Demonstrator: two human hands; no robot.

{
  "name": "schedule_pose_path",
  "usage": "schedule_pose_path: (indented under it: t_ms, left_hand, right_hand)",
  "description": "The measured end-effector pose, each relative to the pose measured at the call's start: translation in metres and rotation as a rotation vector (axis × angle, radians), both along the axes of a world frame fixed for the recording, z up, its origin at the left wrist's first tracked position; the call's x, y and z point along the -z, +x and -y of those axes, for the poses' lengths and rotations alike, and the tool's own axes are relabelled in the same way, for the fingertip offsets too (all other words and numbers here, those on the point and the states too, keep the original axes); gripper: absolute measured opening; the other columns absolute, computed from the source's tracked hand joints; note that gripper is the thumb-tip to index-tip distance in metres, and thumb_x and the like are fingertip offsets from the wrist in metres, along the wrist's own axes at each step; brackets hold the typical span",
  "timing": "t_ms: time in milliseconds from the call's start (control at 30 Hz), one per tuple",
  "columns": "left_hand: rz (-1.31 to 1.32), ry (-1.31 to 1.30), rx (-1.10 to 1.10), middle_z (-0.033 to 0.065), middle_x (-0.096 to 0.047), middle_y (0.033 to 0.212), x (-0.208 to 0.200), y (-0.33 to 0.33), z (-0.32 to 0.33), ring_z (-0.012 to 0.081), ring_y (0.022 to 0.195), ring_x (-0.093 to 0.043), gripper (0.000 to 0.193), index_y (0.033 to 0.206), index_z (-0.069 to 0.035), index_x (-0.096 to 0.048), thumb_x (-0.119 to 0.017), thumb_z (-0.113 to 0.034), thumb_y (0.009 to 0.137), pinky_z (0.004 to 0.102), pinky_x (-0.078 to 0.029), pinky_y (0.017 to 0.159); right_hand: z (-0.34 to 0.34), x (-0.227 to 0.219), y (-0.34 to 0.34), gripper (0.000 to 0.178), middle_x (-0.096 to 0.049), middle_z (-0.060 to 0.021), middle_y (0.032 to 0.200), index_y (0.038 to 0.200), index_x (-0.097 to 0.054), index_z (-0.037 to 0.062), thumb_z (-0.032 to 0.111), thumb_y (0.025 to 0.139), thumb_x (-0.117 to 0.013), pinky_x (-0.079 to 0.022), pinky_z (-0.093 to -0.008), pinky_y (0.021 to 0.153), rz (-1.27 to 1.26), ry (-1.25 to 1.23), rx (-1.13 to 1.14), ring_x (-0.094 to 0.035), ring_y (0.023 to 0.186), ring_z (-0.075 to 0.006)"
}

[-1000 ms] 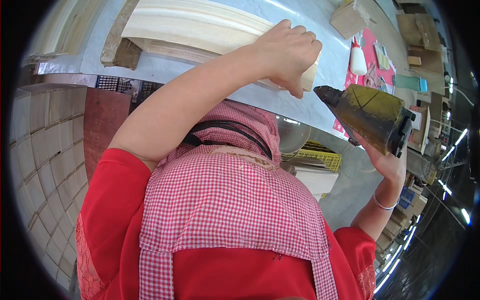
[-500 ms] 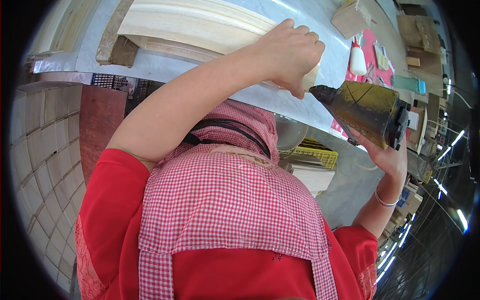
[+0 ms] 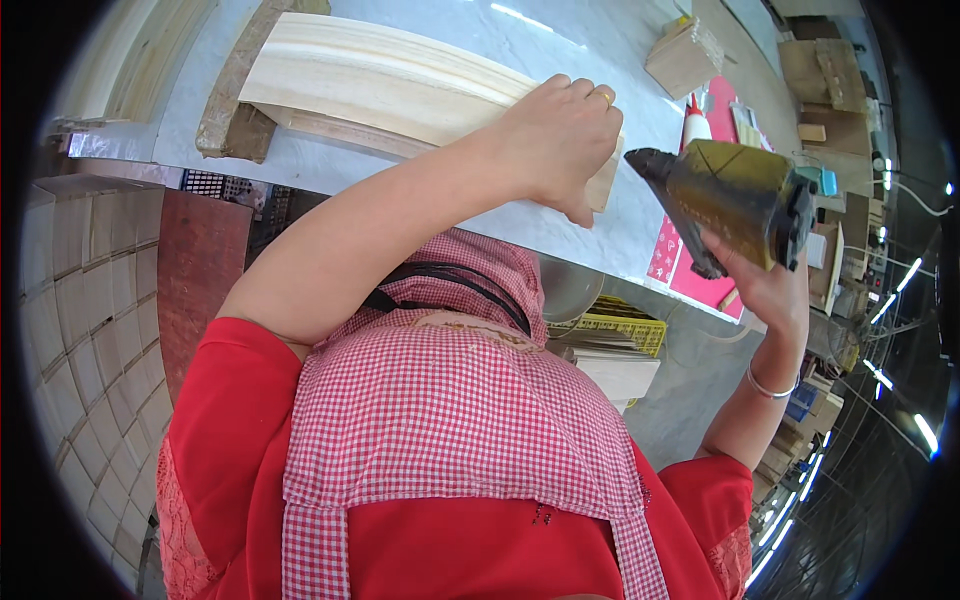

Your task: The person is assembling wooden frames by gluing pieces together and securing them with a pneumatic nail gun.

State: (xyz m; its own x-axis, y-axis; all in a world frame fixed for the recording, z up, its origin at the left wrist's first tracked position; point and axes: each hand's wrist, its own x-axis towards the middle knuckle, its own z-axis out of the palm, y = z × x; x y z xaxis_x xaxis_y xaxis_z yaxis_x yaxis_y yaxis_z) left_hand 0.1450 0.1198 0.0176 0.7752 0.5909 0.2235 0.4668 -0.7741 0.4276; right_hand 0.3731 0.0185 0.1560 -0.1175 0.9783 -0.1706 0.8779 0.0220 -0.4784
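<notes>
Left hand (image 3: 565, 148): bunched fingers, gripping wooden piece (image 3: 375, 78), upper centre
Right hand (image 3: 766, 292): wrapped round tool (image 3: 728, 192), upper right; fingertips hidden
Risk: possible finger injury from tool slipping

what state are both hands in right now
Left hand: closed over one end of the long, pale wooden piece.
Right hand: closed, holding the black-and-yellow tapered tool.
</notes>
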Motion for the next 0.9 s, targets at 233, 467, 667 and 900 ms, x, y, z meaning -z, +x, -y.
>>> schedule_pose_path:
  t_ms: [233,467,667,900]
  left_hand:
    - [0.002,-0.008,-0.006,0.0159,-0.061,0.108,0.001,-0.001,0.001,0.0285,0.107,-0.057,0.080,0.107,0.005,-0.061,-0.090,-0.047,0.054,0.0378,-0.043,0.094]
    - [-0.021,-0.019,-0.002,0.0155,-0.061,0.109,0.000,0.000,0.000,0.0283,0.108,-0.057,0.080,0.108,0.004,-0.061,-0.090,-0.047,0.055,0.0374,-0.043,0.095]
    - [-0.033,-0.033,0.010,0.0152,-0.061,0.108,-0.001,-0.001,0.000,0.0281,0.108,-0.057,0.081,0.109,0.004,-0.061,-0.090,-0.048,0.055,0.0374,-0.043,0.095]
    - [-0.031,0.013,0.004,0.0148,-0.061,0.109,-0.001,-0.002,-0.001,0.0274,0.108,-0.056,0.077,0.108,0.003,-0.061,-0.090,-0.047,0.057,0.0379,-0.042,0.096]
  right_hand:
    - [-0.030,0.010,0.004,0.036,-0.073,-0.0092,0.109,0.116,-0.063,-0.0042,0.005,0.084,-0.079,-0.055,-0.0309,0.081,-0.006,0.026,-0.043,-0.067,0.094,-0.0145]
    - [-0.039,0.010,0.008,0.037,-0.073,-0.0088,0.108,0.116,-0.064,-0.0036,0.006,0.084,-0.079,-0.055,-0.0309,0.081,-0.023,0.003,-0.056,-0.067,0.092,-0.0141]
    - [-0.048,0.005,0.007,0.037,-0.074,-0.0085,0.106,0.115,-0.066,-0.0035,0.007,0.083,-0.081,-0.055,-0.0304,0.080,0.032,0.013,-0.134,-0.067,0.091,-0.0141]
    - [-0.056,0.003,0.010,0.041,-0.072,-0.0088,0.105,0.113,-0.065,-0.0023,0.010,0.079,-0.084,-0.053,-0.0316,0.084,-0.048,-0.150,0.089,-0.067,0.095,-0.0157]
